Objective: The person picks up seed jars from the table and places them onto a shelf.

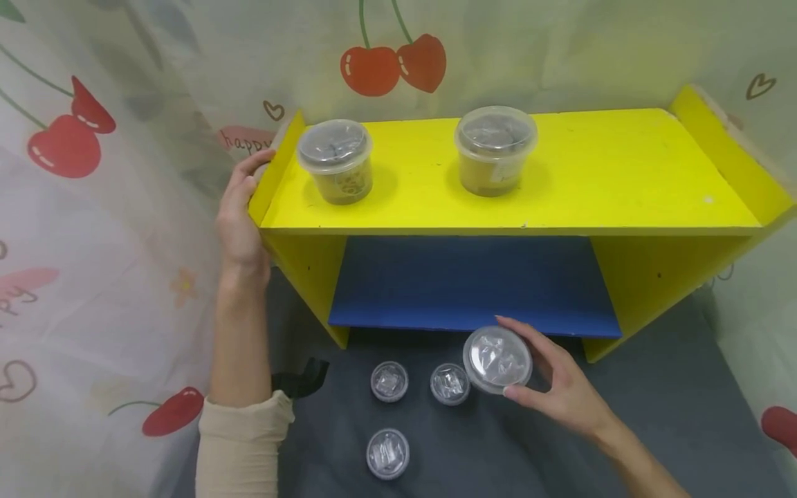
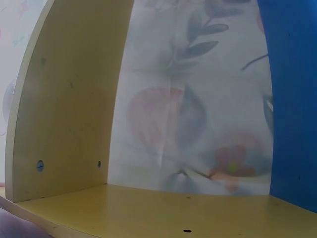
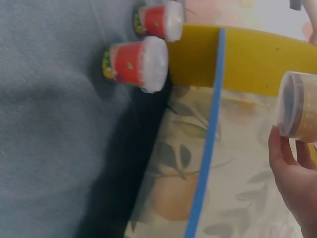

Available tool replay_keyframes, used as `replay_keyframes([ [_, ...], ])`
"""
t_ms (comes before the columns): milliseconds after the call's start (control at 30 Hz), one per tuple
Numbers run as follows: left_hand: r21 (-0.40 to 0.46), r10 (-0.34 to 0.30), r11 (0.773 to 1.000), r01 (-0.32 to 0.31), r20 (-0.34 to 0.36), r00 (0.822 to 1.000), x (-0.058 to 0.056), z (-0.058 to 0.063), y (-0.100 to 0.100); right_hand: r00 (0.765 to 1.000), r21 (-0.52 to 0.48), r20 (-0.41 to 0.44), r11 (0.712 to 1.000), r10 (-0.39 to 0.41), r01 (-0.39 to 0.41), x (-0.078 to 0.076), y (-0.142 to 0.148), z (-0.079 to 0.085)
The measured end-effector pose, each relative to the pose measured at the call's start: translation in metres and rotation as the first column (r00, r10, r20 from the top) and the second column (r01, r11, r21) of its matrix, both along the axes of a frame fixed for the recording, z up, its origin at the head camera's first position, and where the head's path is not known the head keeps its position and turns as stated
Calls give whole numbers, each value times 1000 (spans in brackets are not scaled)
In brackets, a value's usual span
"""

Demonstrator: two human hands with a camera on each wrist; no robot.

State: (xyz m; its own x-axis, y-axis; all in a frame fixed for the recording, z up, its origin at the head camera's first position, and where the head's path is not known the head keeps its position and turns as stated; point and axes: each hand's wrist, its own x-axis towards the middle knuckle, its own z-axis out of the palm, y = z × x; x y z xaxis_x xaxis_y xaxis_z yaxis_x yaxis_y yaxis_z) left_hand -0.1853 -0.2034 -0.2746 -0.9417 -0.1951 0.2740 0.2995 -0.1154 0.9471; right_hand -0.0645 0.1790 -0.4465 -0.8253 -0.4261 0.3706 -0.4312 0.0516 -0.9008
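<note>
My right hand (image 1: 563, 391) pinches a clear lidded plastic tub (image 1: 497, 358) between thumb and fingers, in front of the shelf's blue board. The right wrist view shows this hand (image 3: 299, 186) under the same tub (image 3: 303, 106), near its lid. At the upper left of the head view, my left hand (image 1: 239, 218) grips the left side panel of a yellow shelf unit (image 1: 598, 173). Two similar lidded tubs stand upright on its top: one tub (image 1: 342, 181) near the left panel, another tub (image 1: 488, 173) around the middle.
On the dark cloth below stand smaller lidded tubs: one tub (image 1: 389, 382), a second tub (image 1: 450, 384) beside the held one, a third tub (image 1: 388, 454) nearer. The blue board (image 1: 467, 283) spans the unit's lower part. A cherry-print curtain (image 1: 591, 55) hangs behind.
</note>
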Motion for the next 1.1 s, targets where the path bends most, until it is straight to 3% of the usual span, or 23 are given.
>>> replay_keyframes([
  [367, -12, 3, 1000, -3, 13, 1000, 0, 0, 2, 997, -127, -75, 992, 0, -10, 0, 13, 25],
  [767, 47, -38, 998, 39, -22, 999, 0, 0, 0, 994, -227, -105, 972, 32, -56, 1, 32, 55],
  [1100, 45, -29, 999, 30, -13, 999, 0, -1, 1, 991, -273, -132, 961, 0, -37, 0, 50, 77],
])
